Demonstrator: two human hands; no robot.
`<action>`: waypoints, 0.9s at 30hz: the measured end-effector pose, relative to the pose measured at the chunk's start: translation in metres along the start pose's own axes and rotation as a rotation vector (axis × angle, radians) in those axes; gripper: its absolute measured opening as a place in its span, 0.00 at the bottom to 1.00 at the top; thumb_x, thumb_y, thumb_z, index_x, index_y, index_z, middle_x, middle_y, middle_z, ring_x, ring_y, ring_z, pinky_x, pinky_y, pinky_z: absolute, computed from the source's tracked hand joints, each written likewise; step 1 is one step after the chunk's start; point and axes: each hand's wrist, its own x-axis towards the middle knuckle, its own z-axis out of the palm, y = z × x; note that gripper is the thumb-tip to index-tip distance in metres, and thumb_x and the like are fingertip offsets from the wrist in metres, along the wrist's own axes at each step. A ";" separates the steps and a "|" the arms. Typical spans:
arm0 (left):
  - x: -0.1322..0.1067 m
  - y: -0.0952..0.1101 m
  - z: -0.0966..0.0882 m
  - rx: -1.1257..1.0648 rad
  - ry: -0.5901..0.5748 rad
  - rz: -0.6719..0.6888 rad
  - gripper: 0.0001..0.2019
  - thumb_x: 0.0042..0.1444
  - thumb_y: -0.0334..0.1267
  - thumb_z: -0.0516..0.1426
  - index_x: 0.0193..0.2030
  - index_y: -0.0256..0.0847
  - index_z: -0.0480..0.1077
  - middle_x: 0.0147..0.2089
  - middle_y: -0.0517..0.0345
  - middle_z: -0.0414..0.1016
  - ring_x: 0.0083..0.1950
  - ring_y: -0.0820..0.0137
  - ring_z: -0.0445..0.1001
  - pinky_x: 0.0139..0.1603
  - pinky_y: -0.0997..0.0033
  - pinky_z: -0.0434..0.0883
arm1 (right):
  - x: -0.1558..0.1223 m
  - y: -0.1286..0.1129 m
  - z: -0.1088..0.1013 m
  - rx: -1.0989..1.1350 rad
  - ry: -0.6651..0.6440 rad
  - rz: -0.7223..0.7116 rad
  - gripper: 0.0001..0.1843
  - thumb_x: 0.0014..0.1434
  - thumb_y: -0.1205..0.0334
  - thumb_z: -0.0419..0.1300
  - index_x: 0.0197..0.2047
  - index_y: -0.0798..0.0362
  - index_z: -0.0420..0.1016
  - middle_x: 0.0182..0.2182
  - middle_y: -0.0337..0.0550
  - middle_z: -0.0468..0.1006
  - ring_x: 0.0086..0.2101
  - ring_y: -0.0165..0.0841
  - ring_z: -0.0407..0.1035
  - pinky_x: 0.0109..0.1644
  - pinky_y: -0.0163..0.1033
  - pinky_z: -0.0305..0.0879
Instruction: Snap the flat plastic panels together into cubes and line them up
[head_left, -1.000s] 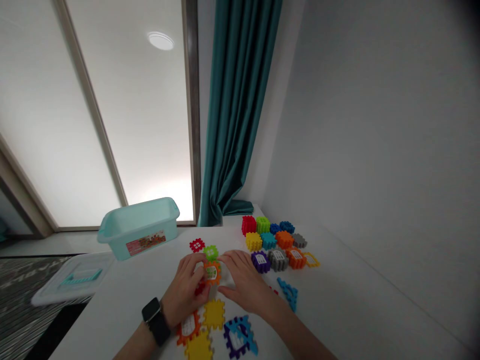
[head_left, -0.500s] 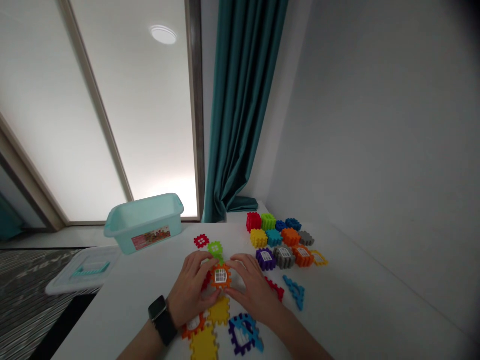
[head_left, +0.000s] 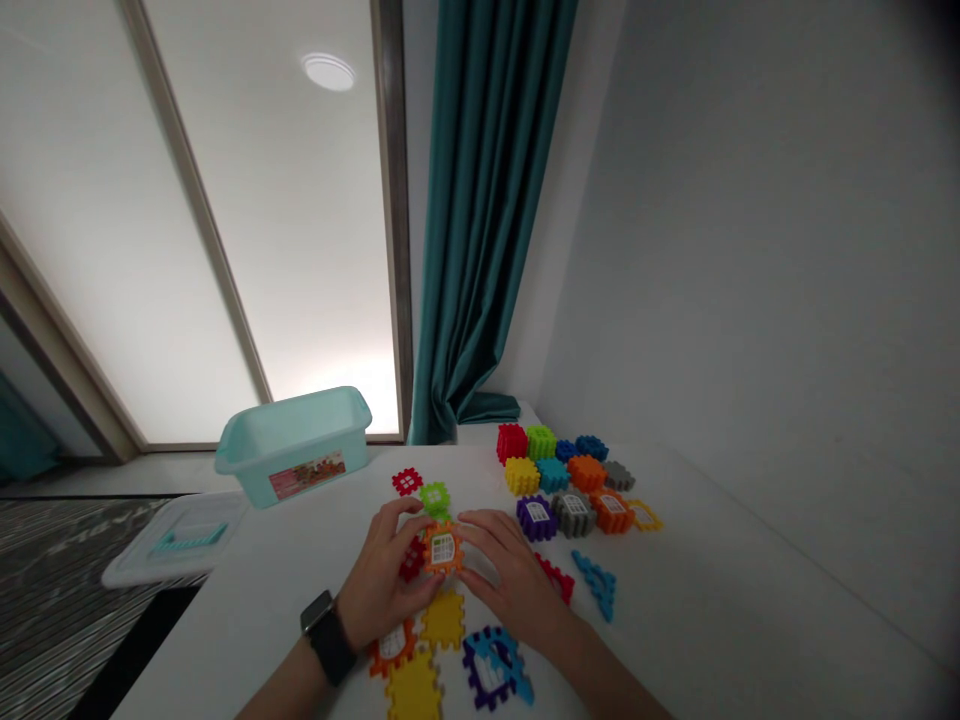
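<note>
Between my two hands is an orange square building tile (head_left: 442, 548) with a white window grid. My left hand (head_left: 386, 575), with a black watch (head_left: 328, 637) on its wrist, grips the tile's left side with thumb and fingers. My right hand (head_left: 510, 580) grips its right side. Just behind it lies a green tile (head_left: 435, 498), and a red tile (head_left: 412, 560) shows partly beneath my left fingers. Nearer to me are yellow tiles (head_left: 443, 620), another orange window tile (head_left: 393, 648), partly hidden by my left hand, and a purple tile (head_left: 480, 680) with a blue piece (head_left: 504, 660) over it.
Stacks of coloured tiles, such as a purple stack (head_left: 536, 517), stand at the back right. A blue triangular piece (head_left: 598, 583) and a red piece (head_left: 556, 578) lie right of my hand. A mint bin (head_left: 300, 450) stands back left, beside its lid (head_left: 176, 540).
The orange tile has tilted slightly and moved up a little between my hands, showing more of its face. The whole view has shifted slightly; the other pieces stay in place.
</note>
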 end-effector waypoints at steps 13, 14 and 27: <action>0.004 0.021 -0.007 -0.152 -0.105 -0.016 0.13 0.67 0.36 0.50 0.54 0.45 0.71 0.55 0.46 0.69 0.56 0.59 0.70 0.58 0.54 0.71 | 0.002 0.000 0.000 0.072 0.092 0.001 0.06 0.68 0.66 0.54 0.43 0.48 0.72 0.39 0.43 0.78 0.44 0.38 0.71 0.50 0.46 0.69; 0.005 0.022 -0.007 -0.143 -0.106 -0.027 0.11 0.67 0.36 0.50 0.50 0.44 0.72 0.53 0.47 0.70 0.55 0.60 0.71 0.57 0.55 0.72 | 0.003 0.000 0.001 0.082 0.091 0.027 0.06 0.68 0.65 0.54 0.42 0.49 0.72 0.37 0.43 0.77 0.42 0.38 0.71 0.49 0.45 0.69; 0.004 0.018 -0.003 0.047 -0.053 0.103 0.27 0.51 0.35 0.66 0.59 0.45 0.69 0.53 0.48 0.73 0.53 0.57 0.71 0.53 0.55 0.73 | 0.005 -0.007 0.004 0.303 0.101 0.389 0.04 0.64 0.65 0.57 0.38 0.51 0.74 0.35 0.41 0.77 0.38 0.36 0.73 0.44 0.39 0.68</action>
